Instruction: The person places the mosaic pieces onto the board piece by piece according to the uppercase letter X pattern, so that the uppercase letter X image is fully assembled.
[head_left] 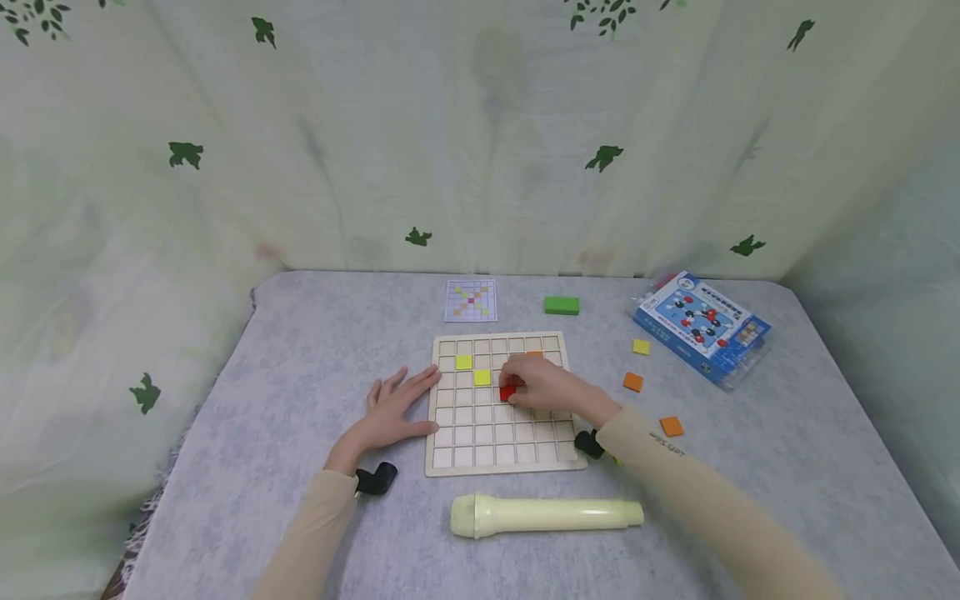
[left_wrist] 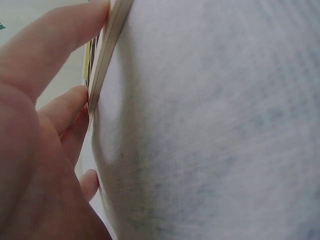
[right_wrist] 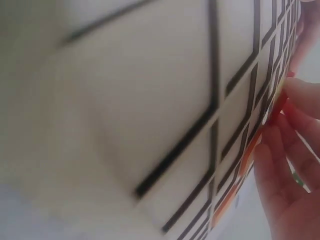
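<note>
A pale wooden grid board lies in the middle of the table. My right hand reaches over it and pinches a red square tile at a cell near its centre. In the right wrist view, thumb and fingertips close on the red tile right at the board's surface. Two yellow tiles sit in cells to the upper left, diagonal to each other. An orange tile is partly hidden behind the right hand. My left hand, fingers spread, touches the board's left edge.
At the back lie a coloured pattern card, a green block and a blue box in clear plastic. Right of the board are a loose yellow tile and two orange tiles. A pale yellow toy microphone lies in front.
</note>
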